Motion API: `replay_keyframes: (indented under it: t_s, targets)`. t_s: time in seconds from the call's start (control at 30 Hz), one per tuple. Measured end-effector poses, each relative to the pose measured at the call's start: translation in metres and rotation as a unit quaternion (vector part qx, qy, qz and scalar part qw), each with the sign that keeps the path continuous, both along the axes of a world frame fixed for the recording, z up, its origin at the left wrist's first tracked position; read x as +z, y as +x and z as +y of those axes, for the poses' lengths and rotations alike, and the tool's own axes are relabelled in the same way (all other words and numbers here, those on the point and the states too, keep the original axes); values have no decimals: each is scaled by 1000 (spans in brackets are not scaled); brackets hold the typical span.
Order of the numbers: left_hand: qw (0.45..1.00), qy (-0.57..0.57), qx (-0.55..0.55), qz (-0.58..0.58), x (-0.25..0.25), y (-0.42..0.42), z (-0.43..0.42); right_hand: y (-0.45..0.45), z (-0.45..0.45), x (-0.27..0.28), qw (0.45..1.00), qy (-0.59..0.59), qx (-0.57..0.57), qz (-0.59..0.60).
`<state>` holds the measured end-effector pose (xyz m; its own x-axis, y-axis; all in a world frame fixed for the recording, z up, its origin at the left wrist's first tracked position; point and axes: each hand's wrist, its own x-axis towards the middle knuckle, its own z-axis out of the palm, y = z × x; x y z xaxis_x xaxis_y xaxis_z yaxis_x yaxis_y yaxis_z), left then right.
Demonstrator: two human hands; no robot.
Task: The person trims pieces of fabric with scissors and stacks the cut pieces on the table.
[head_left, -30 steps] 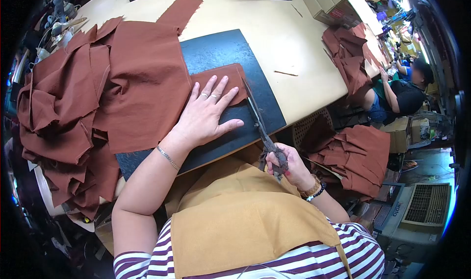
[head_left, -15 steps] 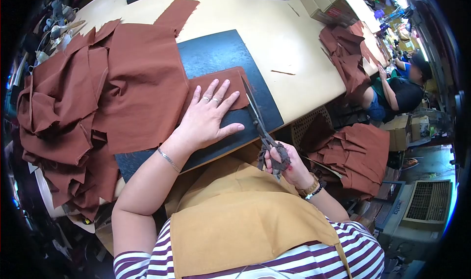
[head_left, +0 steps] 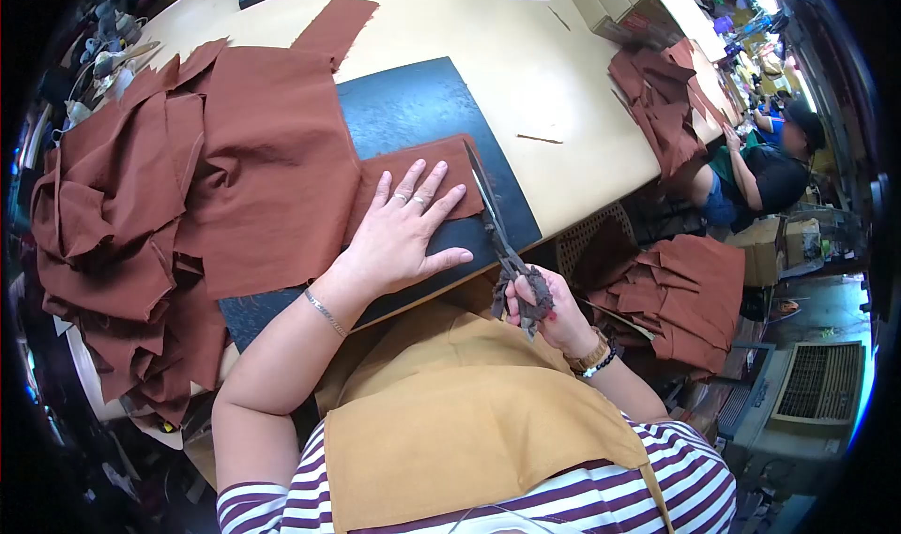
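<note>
1. While our left hand (head_left: pixel 399 234) lies flat with its fingers spread, we press the folded cloth (head_left: pixel 456 155) down onto the dark board (head_left: pixel 450 102). The thumb points out to the side, over the board, and the hand pinches nothing.

2. Our right hand (head_left: pixel 563 318) is closed around the handles of the scissors (head_left: pixel 497 222), which are wrapped in dark rag. The long blades reach up along the right end of the folded cloth; we cannot tell just how far apart they are.

3. The folded cloth sits near the board's right side, between our left fingertips and the blades. Its left end meets the big cloth (head_left: pixel 272 149) just beside it, and we cannot tell whether the two are joined. The board rests on the table (head_left: pixel 563 182).

4. Our fingertips are near the blades, so we judge a nick possible if the left hand slides right or the scissors swing inward.

5. If we press too lightly, the layers could creep over one another and leave an uneven edge.

6. Should the heavy big cloth drag on the folded cloth, it could turn under our palm and lead the blades off line.

7. Behind our right wrist hangs a cloth bundle (head_left: pixel 690 299); an elbow brushing it could jog the scissors.
</note>
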<state>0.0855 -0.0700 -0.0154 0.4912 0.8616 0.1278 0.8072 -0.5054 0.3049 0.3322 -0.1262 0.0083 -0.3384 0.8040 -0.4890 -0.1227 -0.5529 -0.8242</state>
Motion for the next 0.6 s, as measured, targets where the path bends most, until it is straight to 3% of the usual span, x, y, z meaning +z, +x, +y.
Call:
replay_keyframes:
  t_s: [0.13, 0.33, 0.6]
  targets:
    - [1000, 2, 2, -7, -2, 0, 0, 7, -7, -7, 998, 27, 32, -45]
    - [1000, -5, -13, -2, 0, 3, -3, 0, 1, -7, 999, 17, -17, 21]
    - [1000, 2, -16, -8, -2, 3, -3, -1, 2, -8, 1000, 23, -15, -13]
